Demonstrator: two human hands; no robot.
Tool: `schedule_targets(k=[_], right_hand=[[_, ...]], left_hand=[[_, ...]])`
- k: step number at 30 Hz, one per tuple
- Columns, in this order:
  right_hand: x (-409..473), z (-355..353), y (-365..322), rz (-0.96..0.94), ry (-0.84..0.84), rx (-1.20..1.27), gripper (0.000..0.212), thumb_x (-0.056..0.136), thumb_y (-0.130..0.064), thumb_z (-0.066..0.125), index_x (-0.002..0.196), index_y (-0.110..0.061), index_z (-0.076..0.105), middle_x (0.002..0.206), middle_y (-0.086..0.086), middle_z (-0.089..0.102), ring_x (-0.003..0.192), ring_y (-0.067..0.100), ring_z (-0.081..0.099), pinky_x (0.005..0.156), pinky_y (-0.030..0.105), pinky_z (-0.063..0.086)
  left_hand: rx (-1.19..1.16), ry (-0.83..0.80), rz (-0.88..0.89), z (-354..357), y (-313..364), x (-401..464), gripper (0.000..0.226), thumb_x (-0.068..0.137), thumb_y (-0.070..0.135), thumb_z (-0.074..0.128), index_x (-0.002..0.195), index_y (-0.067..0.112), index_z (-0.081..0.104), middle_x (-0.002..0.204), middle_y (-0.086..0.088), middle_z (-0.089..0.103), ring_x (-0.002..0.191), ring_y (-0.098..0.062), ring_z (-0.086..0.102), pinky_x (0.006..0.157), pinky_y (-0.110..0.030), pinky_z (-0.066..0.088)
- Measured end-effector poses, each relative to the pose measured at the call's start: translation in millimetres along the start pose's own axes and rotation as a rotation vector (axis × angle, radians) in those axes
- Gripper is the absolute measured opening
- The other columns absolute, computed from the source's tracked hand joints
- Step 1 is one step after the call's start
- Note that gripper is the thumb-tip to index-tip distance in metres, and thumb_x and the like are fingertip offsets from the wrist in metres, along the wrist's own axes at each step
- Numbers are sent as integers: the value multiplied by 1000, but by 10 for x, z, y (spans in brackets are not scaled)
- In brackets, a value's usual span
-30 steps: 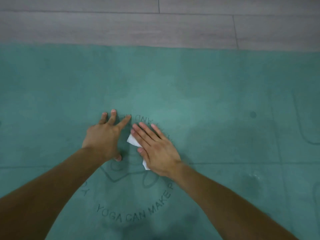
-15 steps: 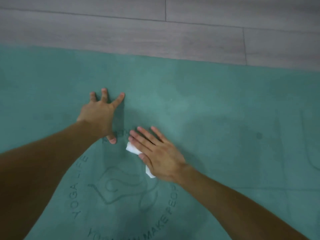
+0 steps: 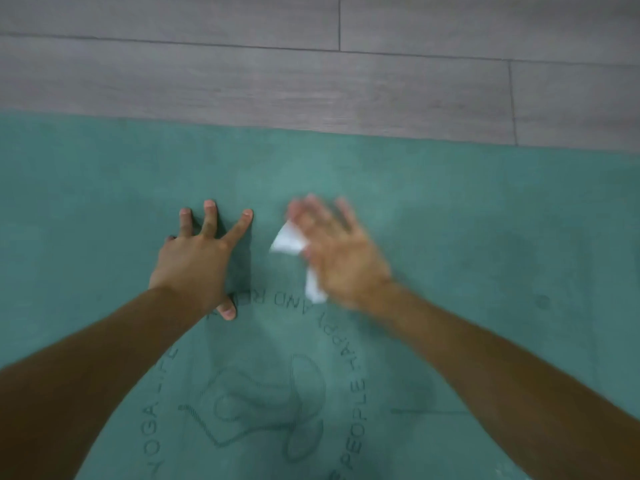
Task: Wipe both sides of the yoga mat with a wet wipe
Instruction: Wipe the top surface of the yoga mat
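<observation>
A teal yoga mat (image 3: 467,220) lies flat on the floor and fills most of the view, with a round printed logo near the bottom centre. My left hand (image 3: 199,261) rests flat on the mat with fingers spread. To its right, my right hand (image 3: 337,258) presses a white wet wipe (image 3: 289,242) onto the mat with straight fingers; this hand is blurred by motion. Part of the wipe shows at the hand's left side, the rest is hidden under the palm.
Grey wood-plank floor (image 3: 311,74) runs beyond the mat's far edge. A small dark spot (image 3: 542,301) marks the mat at the right. A darker damp patch lies right of my right hand.
My right hand slid the wipe away from me toward the mat's far edge. My left hand stayed planted on the mat while the view shifted forward.
</observation>
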State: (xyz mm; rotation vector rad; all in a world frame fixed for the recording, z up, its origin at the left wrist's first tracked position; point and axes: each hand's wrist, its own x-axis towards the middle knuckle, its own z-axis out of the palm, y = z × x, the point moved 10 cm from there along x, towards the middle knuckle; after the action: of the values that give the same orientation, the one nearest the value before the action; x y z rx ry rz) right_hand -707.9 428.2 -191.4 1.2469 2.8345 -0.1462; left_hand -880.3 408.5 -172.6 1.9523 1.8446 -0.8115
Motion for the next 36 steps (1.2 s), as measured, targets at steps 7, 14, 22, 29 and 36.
schedule_targets(k=[7, 14, 22, 29, 36], right_hand=[[121, -280, 1117, 427, 70, 26, 69, 112, -44, 26, 167, -7, 6, 176, 8, -2, 162, 20, -7, 131, 51, 3], [161, -51, 696, 479, 64, 150, 73, 110, -53, 23, 167, -9, 11, 176, 7, 4, 162, 17, -4, 132, 44, 7], [102, -60, 1332, 548, 51, 157, 74, 107, -54, 9, 168, -12, 11, 176, 5, 8, 162, 21, 2, 132, 45, 8], [583, -8, -257, -87, 0, 218, 64, 111, -42, 29, 167, -12, 18, 175, 5, 16, 162, 19, 7, 131, 43, 13], [351, -32, 1262, 680, 130, 160, 74, 109, -56, 16, 168, -14, 5, 176, 1, 1, 162, 14, -6, 132, 40, -2]], left_hand=[[3, -2, 8, 12, -10, 8, 177, 41, 68, 98, 154, 45, -37, 173, -17, -18, 159, -51, 3, 115, -55, 43], [16, -4, 15, 4, -1, 4, 177, 42, 69, 98, 154, 45, -36, 173, -16, -17, 159, -50, 4, 113, -52, 44], [5, -3, 16, 26, -16, 13, 175, 42, 67, 98, 154, 46, -35, 173, -15, -18, 160, -50, 3, 113, -53, 45], [36, 10, 19, 6, -6, 1, 175, 42, 71, 96, 156, 45, -34, 174, -14, -16, 160, -48, 4, 107, -50, 49], [22, -6, 43, 23, -37, 10, 164, 46, 81, 89, 159, 47, -25, 175, -13, -8, 160, -47, 12, 106, -50, 49]])
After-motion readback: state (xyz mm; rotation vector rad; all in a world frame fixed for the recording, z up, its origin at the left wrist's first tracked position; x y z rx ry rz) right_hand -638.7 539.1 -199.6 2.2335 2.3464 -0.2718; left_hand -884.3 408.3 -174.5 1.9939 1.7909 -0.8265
